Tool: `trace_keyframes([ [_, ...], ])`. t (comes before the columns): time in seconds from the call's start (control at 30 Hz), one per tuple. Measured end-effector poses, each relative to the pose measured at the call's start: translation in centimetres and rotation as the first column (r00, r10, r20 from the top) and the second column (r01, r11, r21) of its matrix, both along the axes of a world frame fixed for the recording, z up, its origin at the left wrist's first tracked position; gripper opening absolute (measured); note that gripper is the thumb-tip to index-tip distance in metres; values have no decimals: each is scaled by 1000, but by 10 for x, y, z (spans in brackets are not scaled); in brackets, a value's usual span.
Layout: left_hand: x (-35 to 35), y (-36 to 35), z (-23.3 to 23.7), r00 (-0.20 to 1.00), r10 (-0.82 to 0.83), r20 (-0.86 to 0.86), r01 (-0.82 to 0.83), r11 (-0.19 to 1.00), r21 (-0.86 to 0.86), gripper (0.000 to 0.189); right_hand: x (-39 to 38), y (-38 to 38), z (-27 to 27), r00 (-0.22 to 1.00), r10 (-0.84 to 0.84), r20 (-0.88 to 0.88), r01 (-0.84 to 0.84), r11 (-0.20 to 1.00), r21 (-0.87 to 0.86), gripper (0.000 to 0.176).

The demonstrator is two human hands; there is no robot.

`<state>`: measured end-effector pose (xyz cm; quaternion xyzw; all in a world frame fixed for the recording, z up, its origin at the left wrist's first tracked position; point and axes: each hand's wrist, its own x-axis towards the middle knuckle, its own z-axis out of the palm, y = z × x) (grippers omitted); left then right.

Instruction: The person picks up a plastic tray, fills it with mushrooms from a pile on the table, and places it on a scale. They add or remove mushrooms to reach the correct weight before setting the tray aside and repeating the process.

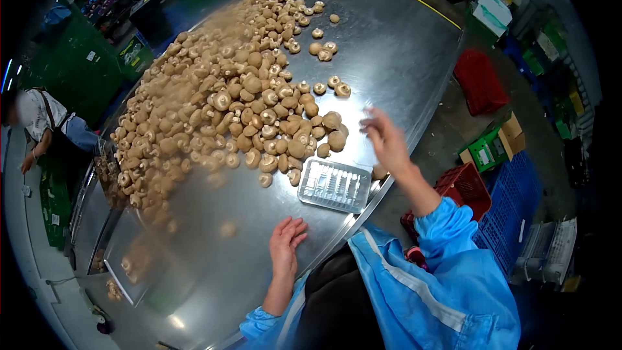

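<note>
A large heap of brown mushrooms [233, 91] covers the upper left of the metal table [382, 32]. Some at its lower left edge are blurred. Near the table's front edge lies a clear plastic tray [334, 185], with no mushrooms visible in it. My left hand [286, 245] is just below and left of the tray, palm partly turned up, its fingers apart and holding nothing. Above and right of the tray, my right hand [386, 139] hangs in the air, slightly blurred, with fingers spread and nothing seen in them. Single mushrooms [342, 89] lie beyond it.
A person [55, 120] stands at the far left by green bins [71, 65]. On the floor at the right are a red sack [480, 82], a red crate [466, 188], blue crates [512, 201] and a green carton [487, 151]. The table's metal rim runs close to my body.
</note>
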<state>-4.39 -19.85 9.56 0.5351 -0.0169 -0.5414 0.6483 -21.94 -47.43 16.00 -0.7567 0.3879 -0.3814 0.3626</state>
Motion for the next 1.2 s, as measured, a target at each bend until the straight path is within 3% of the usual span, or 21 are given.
trace_keyframes([
  [0.07, 1, -10, 3, 996, 39, 77, -39, 999, -2, 38, -10, -46, -12, 980, -120, 159, 83, 972, 219, 50],
  [0.17, 7, -19, -1, 978, 101, 181, -102, 995, -5, 37, -36, -105, -57, 945, -320, 65, 241, 816, 525, 55],
  [0.27, 17, -29, -3, 945, 149, 291, -156, 988, 0, 37, -39, -126, -89, 955, -289, -59, 269, 771, 577, 55],
  [0.33, 22, -38, -5, 905, 207, 371, -219, 976, -10, 36, -16, -123, -95, 976, -135, -172, 207, 820, 533, 48],
  [0.4, 27, -50, -7, 857, 150, 493, -171, 985, -2, 46, 17, -121, -111, 993, -113, -38, 110, 743, 660, 45],
  [0.47, 30, -70, -5, 777, 109, 620, -150, 989, 15, 55, 60, -113, -111, 998, 17, 68, -61, 679, 732, 42],
  [0.53, 34, -92, 3, 680, 25, 733, -138, 986, 94, 64, 104, -107, -131, 988, 150, -38, -117, 884, 453, 38],
  [0.6, 39, -109, 2, 556, -51, 829, -120, 983, 141, 72, 142, -97, -148, 990, 140, -3, -121, 870, 478, 32],
  [0.67, 45, -116, -5, 401, -110, 910, -93, 983, 160, 78, 171, -80, -150, 964, 262, 37, -250, 855, 455, 36],
  [0.73, 52, -113, -12, 319, -130, 939, -138, 974, 182, 81, 208, -47, -154, 951, 305, 50, -309, 928, 206, 39],
  [0.8, 64, -102, -16, 237, -183, 954, -222, 946, 237, 82, 236, 0, -131, 959, 284, -9, -259, 886, 384, 42],
  [0.87, 82, -77, -32, 245, -140, 959, -365, 903, 225, 80, 254, 36, -104, 927, 371, -62, -283, 796, 535, 45],
  [0.93, 103, -41, -40, 260, -87, 962, -459, 865, 202, 77, 286, 80, -121, 897, 439, 57, -403, 757, 514, 50],
  [0.97, 109, -24, -40, 287, -18, 958, -507, 845, 168, 75, 296, 98, -111, 838, 546, 4, -493, 754, 434, 52],
  [1.03, 112, -4, -29, 401, 284, 871, -609, 793, 21, 70, 311, 125, -94, 762, 648, 0, -630, 741, 231, 54],
  [1.07, 111, 7, -21, 399, 253, 881, -623, 780, 57, 68, 315, 132, -89, 746, 664, 60, -666, 739, 106, 54],
  [1.1, 108, 18, -13, 398, 222, 890, -635, 767, 93, 66, 307, 114, -46, 602, 795, -72, -761, 599, 249, 55],
  [1.13, 106, 28, -10, 399, 191, 897, -648, 750, 128, 64, 308, 103, -48, 634, 773, -4, -742, 610, 277, 55],
  [1.2, 103, 41, -13, 417, 295, 860, -699, 709, 96, 63, 311, 82, -58, 687, 717, 119, -709, 623, 331, 55],
])
